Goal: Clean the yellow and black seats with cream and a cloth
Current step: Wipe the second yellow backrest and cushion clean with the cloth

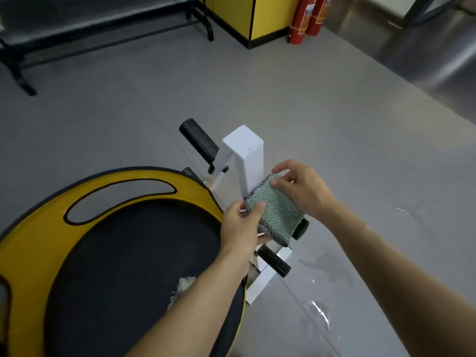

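A round seat with a yellow rim [41, 228] and a black centre pad [134, 258] fills the lower left. Both hands hold a pale green knitted cloth [277, 211] with a dark edge above the seat's right side. My left hand [242, 228] grips the cloth's near left edge, thumb on top. My right hand [301, 186] pinches its far upper edge. A second scrap of pale green cloth [180, 289] lies on the black pad, partly hidden under my left forearm. No cream container is visible.
A white metal post [247, 155] with black foam handles [199, 140] stands right behind the cloth. White smears [322, 313] mark the grey floor at the right. A black bench frame [23, 73] stands far left; two red fire extinguishers [307, 19] lean by a yellow cabinet [270, 14].
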`<state>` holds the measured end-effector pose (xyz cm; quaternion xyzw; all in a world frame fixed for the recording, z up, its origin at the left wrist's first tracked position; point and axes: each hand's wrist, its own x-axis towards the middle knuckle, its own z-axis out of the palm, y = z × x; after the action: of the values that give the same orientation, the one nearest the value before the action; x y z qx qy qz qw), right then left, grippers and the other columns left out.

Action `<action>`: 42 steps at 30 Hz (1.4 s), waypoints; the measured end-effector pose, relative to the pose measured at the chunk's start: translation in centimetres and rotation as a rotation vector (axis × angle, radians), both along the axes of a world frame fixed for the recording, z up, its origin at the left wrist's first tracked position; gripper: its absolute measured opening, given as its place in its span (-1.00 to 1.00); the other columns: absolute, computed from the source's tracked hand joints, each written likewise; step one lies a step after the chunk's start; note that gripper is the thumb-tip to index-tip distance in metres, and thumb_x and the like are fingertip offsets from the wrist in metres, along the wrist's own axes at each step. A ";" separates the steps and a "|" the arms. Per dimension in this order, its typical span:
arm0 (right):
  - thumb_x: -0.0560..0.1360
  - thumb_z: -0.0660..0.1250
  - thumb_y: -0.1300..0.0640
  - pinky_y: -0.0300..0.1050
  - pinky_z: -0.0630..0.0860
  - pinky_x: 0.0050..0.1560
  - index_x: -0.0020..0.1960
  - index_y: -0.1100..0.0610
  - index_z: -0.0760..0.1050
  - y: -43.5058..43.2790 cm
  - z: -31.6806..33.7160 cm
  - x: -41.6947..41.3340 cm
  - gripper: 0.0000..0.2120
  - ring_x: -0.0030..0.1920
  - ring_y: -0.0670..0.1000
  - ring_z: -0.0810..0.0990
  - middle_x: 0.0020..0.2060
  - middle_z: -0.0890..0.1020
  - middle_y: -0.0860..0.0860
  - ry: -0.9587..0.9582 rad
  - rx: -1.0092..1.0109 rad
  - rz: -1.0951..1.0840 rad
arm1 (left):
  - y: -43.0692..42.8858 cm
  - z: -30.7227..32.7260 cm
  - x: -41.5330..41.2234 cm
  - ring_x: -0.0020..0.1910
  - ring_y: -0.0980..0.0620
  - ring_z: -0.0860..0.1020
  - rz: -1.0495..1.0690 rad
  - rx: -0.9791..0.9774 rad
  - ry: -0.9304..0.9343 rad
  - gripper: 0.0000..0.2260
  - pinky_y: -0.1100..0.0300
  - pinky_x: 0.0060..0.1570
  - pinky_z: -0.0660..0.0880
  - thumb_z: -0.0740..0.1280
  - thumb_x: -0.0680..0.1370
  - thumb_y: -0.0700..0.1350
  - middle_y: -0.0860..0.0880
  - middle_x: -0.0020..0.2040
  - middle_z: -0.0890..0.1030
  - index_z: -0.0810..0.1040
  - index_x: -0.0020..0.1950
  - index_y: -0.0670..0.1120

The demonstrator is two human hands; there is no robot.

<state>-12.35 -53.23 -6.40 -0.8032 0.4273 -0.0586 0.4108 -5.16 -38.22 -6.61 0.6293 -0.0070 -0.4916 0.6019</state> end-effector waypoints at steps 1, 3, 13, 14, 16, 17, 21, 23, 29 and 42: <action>0.52 0.39 0.02 -0.23 0.36 -0.30 0.08 -0.03 0.53 -0.2 -0.6 0.3 -0.85 -0.29 -0.14 0.54 -0.27 0.61 -0.07 0.025 0.014 0.010 | 0.0 -0.6 0.0 -0.02 -0.01 0.64 -0.008 0.009 0.009 -0.84 0.14 -0.27 0.64 0.41 0.58 -0.08 -0.07 0.05 0.60 0.54 0.10 -0.10; 0.53 0.38 0.03 -0.28 0.38 -0.36 0.06 -0.02 0.54 -0.5 -1.7 0.2 -0.88 -0.33 -0.14 0.54 -0.31 0.61 -0.07 0.031 0.066 0.000 | 0.3 -1.8 0.0 -0.03 -0.03 0.65 -0.047 0.012 0.019 -0.83 0.12 -0.25 0.65 0.42 0.56 -0.02 -0.05 0.04 0.59 0.52 0.07 -0.04; 0.53 0.17 -0.32 -0.32 0.51 0.01 0.05 -0.12 0.53 5.1 1.3 -2.4 -0.66 -0.08 -0.22 0.57 -0.06 0.63 0.02 -0.136 -0.201 -0.122 | 18.7 -16.3 2.4 -0.07 0.24 0.55 -0.314 0.690 -0.527 -0.79 0.23 -0.03 0.50 0.33 0.56 0.15 0.21 -0.02 0.57 0.50 0.15 0.15; 0.56 0.16 -0.25 -0.42 0.47 -0.10 0.04 -0.10 0.53 8.1 1.9 -2.0 -0.71 -0.12 -0.28 0.56 -0.11 0.65 -0.03 -0.164 -0.234 -0.062 | 20.2 -17.5 3.3 -0.07 0.24 0.54 -0.285 0.747 -0.578 -0.78 0.24 -0.05 0.47 0.34 0.55 0.14 0.22 0.01 0.55 0.50 0.17 0.15; 0.60 0.18 -0.17 -0.37 0.46 -0.21 -0.01 -0.12 0.55 14.5 0.6 -1.4 -0.78 -0.20 -0.24 0.58 -0.21 0.64 -0.21 -0.242 -0.240 0.069 | 22.2 -20.0 4.6 -0.03 0.19 0.55 -0.268 0.789 -0.652 -0.73 0.19 -0.04 0.50 0.36 0.55 0.12 0.19 0.08 0.52 0.48 0.22 0.15; 0.59 0.19 -0.12 -0.37 0.44 -0.24 -0.02 -0.13 0.56 17.0 -1.1 -1.0 -0.82 -0.24 -0.19 0.58 -0.23 0.62 -0.24 -0.264 -0.209 0.168 | 22.6 -21.2 4.9 0.01 0.14 0.56 -0.291 0.785 -0.681 -0.71 0.15 0.00 0.52 0.37 0.56 0.11 0.17 0.12 0.51 0.47 0.26 0.14; 0.57 0.31 0.07 -0.43 0.38 -0.23 0.09 -0.17 0.50 22.7 -13.3 1.8 -0.84 -0.20 -0.16 0.59 -0.21 0.57 -0.25 0.069 -0.077 0.529 | 22.3 -24.6 5.1 0.15 0.02 0.53 -0.395 0.711 -0.718 -0.68 0.05 0.16 0.51 0.34 0.58 -0.03 0.09 0.22 0.47 0.47 0.33 0.10; 0.56 0.30 0.04 -0.30 0.46 -0.11 0.25 -0.18 0.43 24.2 -19.0 3.0 -0.71 -0.06 -0.09 0.60 -0.05 0.55 -0.19 0.208 -0.064 0.642 | 22.1 -25.4 5.1 0.09 0.05 0.52 -0.399 0.674 -0.742 -0.79 0.10 0.12 0.50 0.32 0.58 -0.08 0.10 0.14 0.47 0.56 0.20 0.09; 0.48 0.37 -0.08 -0.05 0.50 -0.06 0.08 -0.08 0.49 24.5 -23.3 7.7 -0.80 -0.05 0.00 0.56 -0.05 0.54 -0.10 0.293 -0.048 0.702 | 23.9 -24.3 6.3 -0.23 0.09 0.56 -0.275 0.596 -0.738 -0.86 0.10 -0.16 0.50 0.27 0.63 0.00 0.07 -0.24 0.61 0.54 -0.09 0.03; 0.45 0.42 -0.08 -0.10 0.42 0.19 0.19 -0.13 0.45 28.0 -18.7 14.6 -0.66 0.13 -0.11 0.44 0.09 0.49 -0.18 0.135 0.153 0.908 | 29.4 -17.6 13.7 -0.24 0.11 0.55 -0.102 0.305 -0.584 -0.85 0.02 -0.19 0.50 0.24 0.67 -0.03 0.06 -0.23 0.60 0.52 -0.08 0.04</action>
<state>2.24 -25.25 -25.15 -0.8783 0.0613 0.2113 0.4244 8.50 -8.81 -24.20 0.8254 -0.1371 -0.3151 0.4479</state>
